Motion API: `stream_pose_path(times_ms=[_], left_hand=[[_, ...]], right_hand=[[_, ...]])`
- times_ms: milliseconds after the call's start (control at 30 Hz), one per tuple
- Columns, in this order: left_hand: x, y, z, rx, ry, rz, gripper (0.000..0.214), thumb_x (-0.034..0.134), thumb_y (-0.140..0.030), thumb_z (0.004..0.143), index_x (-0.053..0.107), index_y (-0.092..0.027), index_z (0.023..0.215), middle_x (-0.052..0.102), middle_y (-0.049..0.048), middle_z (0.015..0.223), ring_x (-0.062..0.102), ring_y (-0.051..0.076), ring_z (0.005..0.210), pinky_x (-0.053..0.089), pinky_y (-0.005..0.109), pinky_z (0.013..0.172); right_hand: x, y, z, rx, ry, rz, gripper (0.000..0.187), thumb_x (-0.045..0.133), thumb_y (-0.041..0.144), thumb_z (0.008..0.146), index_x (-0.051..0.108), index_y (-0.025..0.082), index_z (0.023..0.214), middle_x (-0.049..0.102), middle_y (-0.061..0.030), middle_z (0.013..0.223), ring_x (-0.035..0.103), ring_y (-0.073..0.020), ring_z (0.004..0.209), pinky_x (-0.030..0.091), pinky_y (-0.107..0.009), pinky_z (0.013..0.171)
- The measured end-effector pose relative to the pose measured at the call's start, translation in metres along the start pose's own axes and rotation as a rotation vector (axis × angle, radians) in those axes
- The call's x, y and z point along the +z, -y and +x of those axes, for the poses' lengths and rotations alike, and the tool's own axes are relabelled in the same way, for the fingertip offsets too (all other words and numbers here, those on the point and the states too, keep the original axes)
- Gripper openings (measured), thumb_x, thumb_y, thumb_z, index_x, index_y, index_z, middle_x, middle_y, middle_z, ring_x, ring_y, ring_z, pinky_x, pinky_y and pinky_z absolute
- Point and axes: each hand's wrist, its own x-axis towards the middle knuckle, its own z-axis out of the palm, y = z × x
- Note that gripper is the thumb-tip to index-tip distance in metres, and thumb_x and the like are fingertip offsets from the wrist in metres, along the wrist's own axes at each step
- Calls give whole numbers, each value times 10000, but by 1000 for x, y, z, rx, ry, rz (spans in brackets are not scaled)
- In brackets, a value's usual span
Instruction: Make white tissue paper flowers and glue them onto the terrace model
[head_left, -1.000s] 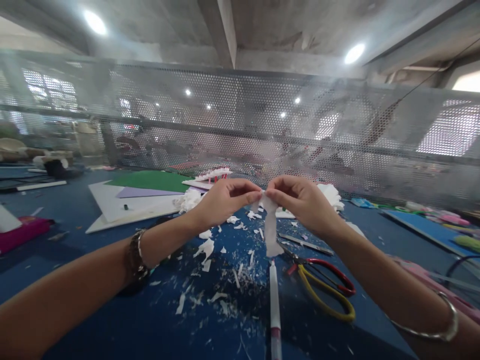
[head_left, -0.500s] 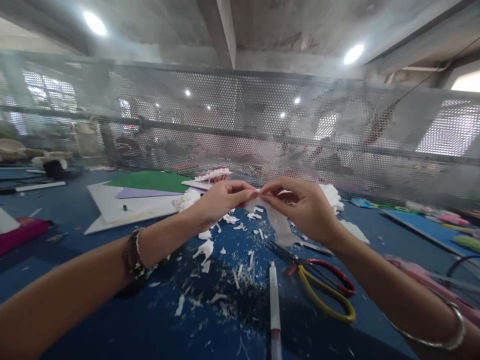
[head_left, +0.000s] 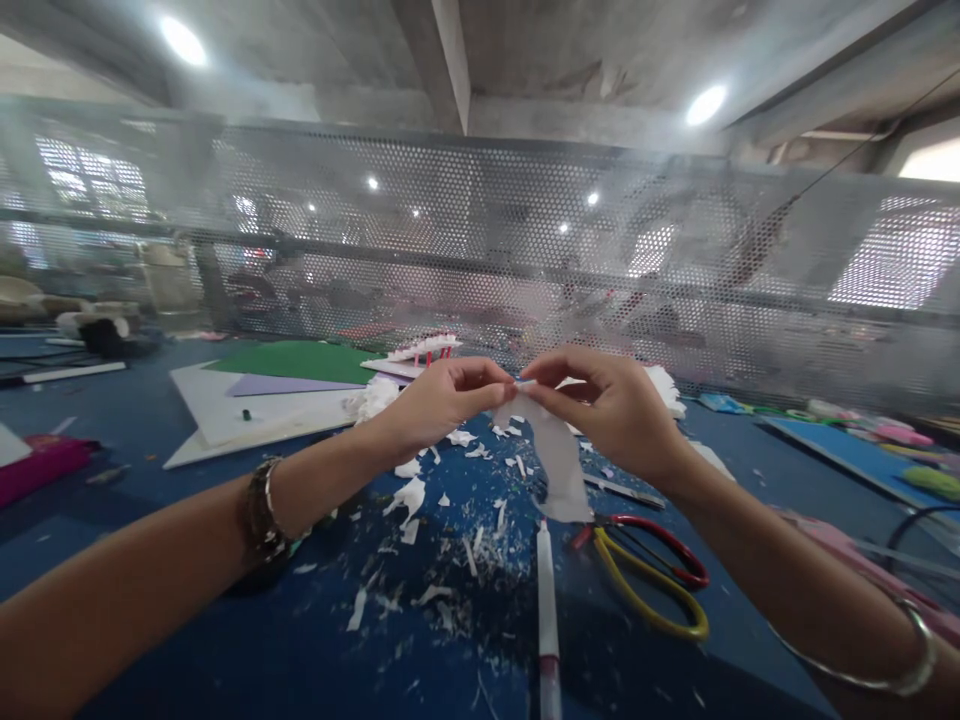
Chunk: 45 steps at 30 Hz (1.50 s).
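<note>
Between both hands, above the blue table, hangs a thin white paper strip (head_left: 561, 462). My left hand (head_left: 442, 402) pinches its upper end with thumb and forefinger. Right beside it, fingertips almost touching, my right hand (head_left: 611, 408) pinches the same end. The strip's loose tail droops below the right fingers and covers the blades of the scissors (head_left: 652, 585), whose red and yellow handles show. A white pen-like stick (head_left: 549, 590) lies just left of the scissors. White paper scraps (head_left: 409, 498) are scattered under the hands.
At the left, white boards (head_left: 247, 425) lie with a green sheet (head_left: 292, 358) on top. Ruffled white paper (head_left: 371, 400) sits behind my left wrist. A blue board (head_left: 832, 455) is at the right. A perforated metal screen (head_left: 465, 250) closes off the back.
The strip's tail has swung lower and nearer, now hanging over the scissor blades. Both hands keep their pinch in nearly the same place.
</note>
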Motion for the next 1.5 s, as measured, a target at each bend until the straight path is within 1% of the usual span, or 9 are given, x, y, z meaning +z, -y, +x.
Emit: stream_pose_path(times_ms=[100,300,567,733,933,1067,1233,1333,1500], left_hand=[[1,-1,-1,27,-7,23,68,563,-209,698,580,-169,646,528,-58,590,461,74,572,345,202,579],[1,-3,-1,75,-19,79,67,604,-216,684,615,-156,658,549,-44,605,466,79,587,354,198,569],[-1,-3,1,26,-1,22,96,584,-245,718,634,-167,694,536,-49,592,447,71,562,330,190,524],[-1,-2,1,-63,6,-85,108,593,-260,700,642,-172,662,510,-50,570,417,66,541,325,194,528],[-1,-1,1,-131,20,-115,117,590,-272,696,652,-174,690,551,-28,634,462,85,600,360,222,593],[-1,-2,1,-166,30,-134,123,589,-276,699,652,-171,692,565,-18,676,485,95,649,374,230,627],[-3,-4,1,-163,33,-157,93,617,-261,686,649,-177,664,542,-35,624,471,79,603,365,201,580],[-4,-3,1,-149,41,-174,71,624,-235,684,654,-181,648,539,-42,590,460,68,561,354,188,546],[-3,-1,2,-143,44,-242,77,596,-193,705,661,-183,665,557,-39,597,471,63,576,362,181,568]], right_hand=[[2,-1,0,26,-14,41,80,584,223,738,612,158,701,624,19,654,558,-65,607,446,-162,535],[8,-3,-3,57,-28,130,110,572,252,745,577,161,683,596,23,638,544,-64,589,436,-170,521],[6,0,-3,-1,-29,117,60,561,218,754,579,164,735,609,15,685,560,-71,640,460,-169,571],[3,-1,-2,-106,-5,6,60,533,181,777,586,163,755,613,8,708,560,-69,655,458,-158,583],[-3,-1,-1,-325,43,-229,104,491,124,804,591,144,782,616,-6,718,543,-68,654,413,-170,573],[-6,0,-1,-395,67,-303,112,488,121,806,598,136,796,621,-19,732,544,-79,675,400,-181,571],[-6,0,1,-343,74,-201,146,486,89,777,607,150,832,634,-7,747,554,-72,647,411,-187,587],[-6,0,1,-294,103,-172,171,459,115,794,622,167,791,640,-7,748,560,-83,671,418,-204,604],[-4,2,-1,-163,44,-157,131,519,156,761,641,194,789,641,21,702,538,-70,585,386,-192,491]])
